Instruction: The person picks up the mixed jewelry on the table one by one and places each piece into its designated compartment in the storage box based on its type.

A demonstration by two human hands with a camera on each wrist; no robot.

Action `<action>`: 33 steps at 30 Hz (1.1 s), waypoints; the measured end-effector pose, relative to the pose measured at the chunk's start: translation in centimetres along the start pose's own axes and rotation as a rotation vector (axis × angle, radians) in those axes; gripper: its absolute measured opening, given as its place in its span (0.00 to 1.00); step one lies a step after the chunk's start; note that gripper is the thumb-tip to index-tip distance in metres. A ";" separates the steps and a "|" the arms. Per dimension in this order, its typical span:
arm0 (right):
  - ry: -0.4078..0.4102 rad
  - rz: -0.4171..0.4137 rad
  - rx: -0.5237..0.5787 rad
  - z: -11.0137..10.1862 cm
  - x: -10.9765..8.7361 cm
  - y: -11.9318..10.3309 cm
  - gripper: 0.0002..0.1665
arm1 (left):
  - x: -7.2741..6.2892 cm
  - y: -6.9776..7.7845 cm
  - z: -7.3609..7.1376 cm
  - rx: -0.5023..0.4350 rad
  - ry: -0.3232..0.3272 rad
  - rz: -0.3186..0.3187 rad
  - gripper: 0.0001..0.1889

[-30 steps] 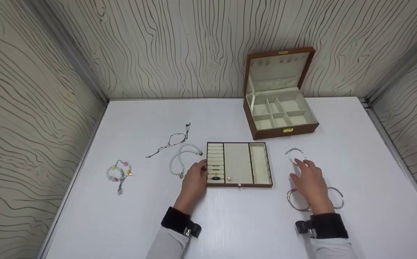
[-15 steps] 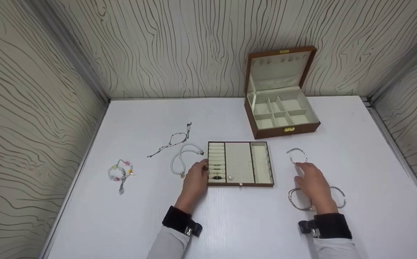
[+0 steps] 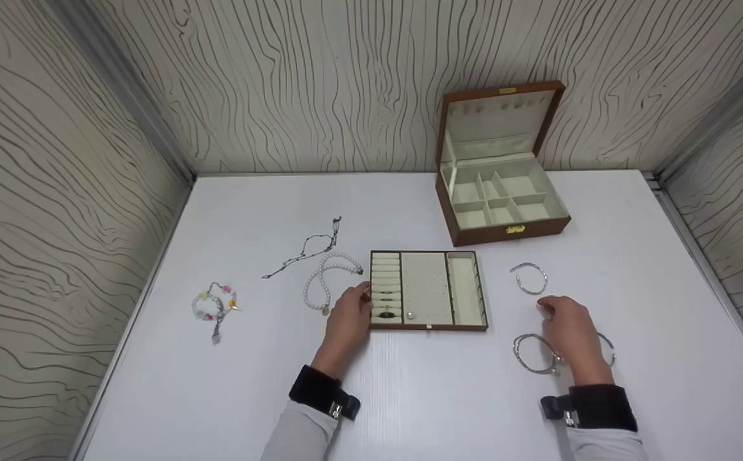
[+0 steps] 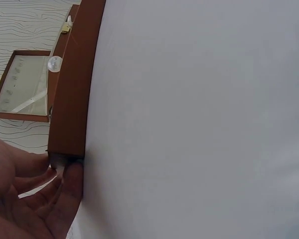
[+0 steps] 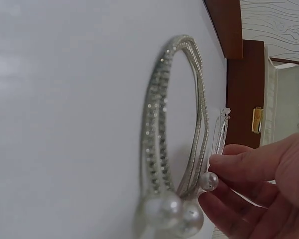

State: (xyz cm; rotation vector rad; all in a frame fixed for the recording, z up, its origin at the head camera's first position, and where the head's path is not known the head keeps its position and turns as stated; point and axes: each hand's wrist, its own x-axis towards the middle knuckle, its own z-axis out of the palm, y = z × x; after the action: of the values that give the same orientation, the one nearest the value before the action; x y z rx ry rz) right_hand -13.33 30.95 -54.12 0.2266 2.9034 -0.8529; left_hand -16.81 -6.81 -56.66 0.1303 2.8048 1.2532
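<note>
A brown-edged jewelry tray lies mid-table, with ring rolls, a perforated panel and a long slot. My left hand grips its left edge, thumb and fingers around the corner. A pearl stud sits on the panel; some rings are in the rolls. My right hand pinches a small pearl earring between thumb and fingers. Just beyond it lies a silver bracelet. A crystal bangle with pearl ends is left of the wrist. Another bangle is partly hidden behind it.
An open brown jewelry box with bare compartments stands at the back right. Left of the tray lie a pearl necklace, a thin dark chain and a colorful beaded bracelet. Patterned walls enclose the table.
My right hand has drawn back toward me and slightly right, away from the silver bracelet, which now shows fully. The left hand stays at the tray's edge.
</note>
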 end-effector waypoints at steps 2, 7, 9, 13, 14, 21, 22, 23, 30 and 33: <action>0.015 -0.006 0.000 0.0 0.0 0.1 0.21 | 0.0 0.0 0.0 -0.006 -0.002 0.000 0.22; 0.038 -0.001 0.012 0.0 0.1 0.4 0.18 | 0.0 0.0 0.0 -0.005 0.006 0.008 0.22; 0.041 0.009 0.014 0.0 0.2 0.4 0.15 | 0.0 0.0 0.0 -0.004 0.008 0.011 0.21; 0.036 0.044 0.021 -0.1 0.2 0.4 0.10 | 0.0 0.0 0.0 -0.001 0.010 0.014 0.21; 0.037 0.051 0.022 -0.1 0.2 0.4 0.09 | 0.0 0.0 0.1 -0.002 0.012 0.015 0.21; 0.055 0.072 -0.008 -0.1 0.1 0.1 0.08 | 0.0 0.0 0.1 -0.013 0.007 0.009 0.22; 0.063 0.075 -0.019 -0.1 0.1 0.0 0.09 | 0.0 -0.1 0.1 -0.014 0.007 0.010 0.22; 0.074 0.075 -0.029 0.0 0.0 0.0 0.09 | 0.0 -0.1 0.1 -0.015 0.007 0.011 0.22; 0.135 0.032 -0.029 0.3 0.2 -1.0 0.08 | 0.0 0.0 0.0 -0.008 0.005 0.000 0.21; 0.078 0.003 0.036 0.5 0.4 -1.8 0.09 | 0.0 0.0 0.0 -0.013 0.003 -0.005 0.22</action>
State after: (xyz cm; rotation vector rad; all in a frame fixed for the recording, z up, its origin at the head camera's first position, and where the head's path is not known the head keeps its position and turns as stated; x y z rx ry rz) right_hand -14.00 29.24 -53.70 0.2734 2.9597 -0.9172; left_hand -16.82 -6.76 -56.67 0.1211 2.7968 1.2719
